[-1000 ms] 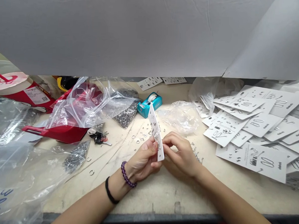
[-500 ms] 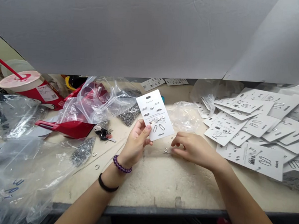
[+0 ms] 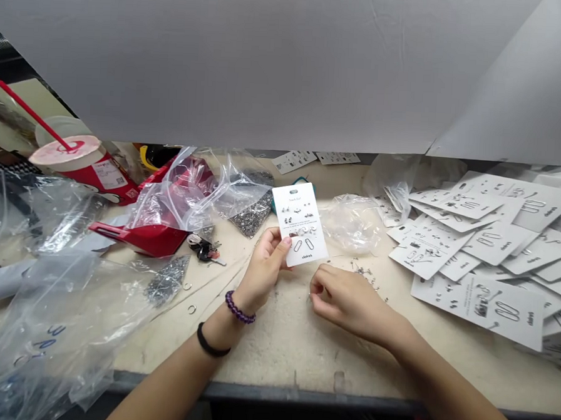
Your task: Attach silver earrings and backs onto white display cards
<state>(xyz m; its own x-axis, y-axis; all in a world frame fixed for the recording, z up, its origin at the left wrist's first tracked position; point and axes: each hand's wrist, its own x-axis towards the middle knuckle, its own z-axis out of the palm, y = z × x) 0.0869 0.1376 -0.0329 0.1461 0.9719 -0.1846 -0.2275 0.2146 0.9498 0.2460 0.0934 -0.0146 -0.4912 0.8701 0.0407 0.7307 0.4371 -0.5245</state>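
Observation:
Upright in my left hand is a white earring card, its lower left edge pinched between thumb and fingers. Small studs, hoops and two long paperclip-shaped earrings are fixed on it. My right hand is just below the card's lower right corner, close to the tabletop, with thumb and fingertips closed together. A tiny glint shows at those fingertips; what they hold is too small to make out. Several loose studs lie on the table behind my right hand. Two small hoops rest to the left.
Overlapping filled earring cards cover the right side. At left are a red scoop, keys, clear plastic bags and a red cup with a straw. A crumpled clear bag lies behind the card.
My left hand has turned the card more upright and lowered it slightly. My right hand has moved left and closed its fingers; the small hoop beside it no longer shows. The view has shifted a little.

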